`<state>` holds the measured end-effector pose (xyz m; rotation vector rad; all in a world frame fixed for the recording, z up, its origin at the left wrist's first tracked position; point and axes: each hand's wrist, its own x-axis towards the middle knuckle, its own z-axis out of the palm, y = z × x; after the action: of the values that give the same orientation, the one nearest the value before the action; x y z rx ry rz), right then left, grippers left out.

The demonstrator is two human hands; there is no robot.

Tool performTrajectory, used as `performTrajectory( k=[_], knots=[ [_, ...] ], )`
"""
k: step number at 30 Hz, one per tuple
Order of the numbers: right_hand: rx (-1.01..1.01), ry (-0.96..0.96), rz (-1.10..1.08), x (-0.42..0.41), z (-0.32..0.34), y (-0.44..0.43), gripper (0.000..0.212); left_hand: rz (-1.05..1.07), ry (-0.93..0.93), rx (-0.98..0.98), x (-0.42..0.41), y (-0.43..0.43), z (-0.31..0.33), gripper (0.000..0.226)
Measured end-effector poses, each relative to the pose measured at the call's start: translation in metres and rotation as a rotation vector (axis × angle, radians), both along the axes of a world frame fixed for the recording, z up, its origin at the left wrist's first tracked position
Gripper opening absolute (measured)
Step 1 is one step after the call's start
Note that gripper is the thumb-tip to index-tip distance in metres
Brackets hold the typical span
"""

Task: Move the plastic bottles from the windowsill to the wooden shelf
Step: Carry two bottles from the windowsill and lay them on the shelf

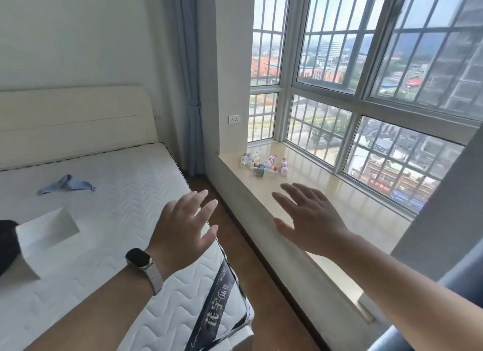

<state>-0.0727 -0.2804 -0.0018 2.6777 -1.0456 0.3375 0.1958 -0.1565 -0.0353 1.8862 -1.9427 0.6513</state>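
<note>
Several small clear plastic bottles (264,163) with red and green labels lie on their sides in a loose cluster on the beige windowsill (339,201), near its far left corner. My left hand (183,225), with a watch on the wrist, hovers open over the mattress edge, fingers spread. My right hand (311,217) hovers open above the sill, fingers spread, a short way in front of the bottles and touching none. No wooden shelf is in view.
A bare white mattress (104,207) with a cream headboard fills the left; a blue cloth (65,184) and a white box (44,233) lie on it. A narrow strip of brown floor (251,256) runs between bed and sill. A blue curtain (190,89) hangs by the wall.
</note>
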Motion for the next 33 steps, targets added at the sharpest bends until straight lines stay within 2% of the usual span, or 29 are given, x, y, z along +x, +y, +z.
performTrajectory(
  k=[11,15,24,33],
  knots=[
    [0.026,-0.029,-0.068,-0.014,-0.016,-0.1,0.059,-0.068,-0.015,0.041,-0.007,-0.119,-0.004,0.048],
    [0.029,-0.015,-0.028,-0.025,-0.025,-0.156,0.059,-0.033,-0.05,0.073,-0.024,-0.172,-0.004,0.049],
    [-0.02,-0.113,0.046,-0.054,-0.018,-0.292,0.057,-0.032,-0.096,0.042,-0.084,-0.319,0.019,0.05],
    [-0.002,-0.215,0.09,-0.047,-0.012,-0.366,0.057,0.07,-0.059,0.055,-0.086,-0.383,0.027,0.049]
  ],
)
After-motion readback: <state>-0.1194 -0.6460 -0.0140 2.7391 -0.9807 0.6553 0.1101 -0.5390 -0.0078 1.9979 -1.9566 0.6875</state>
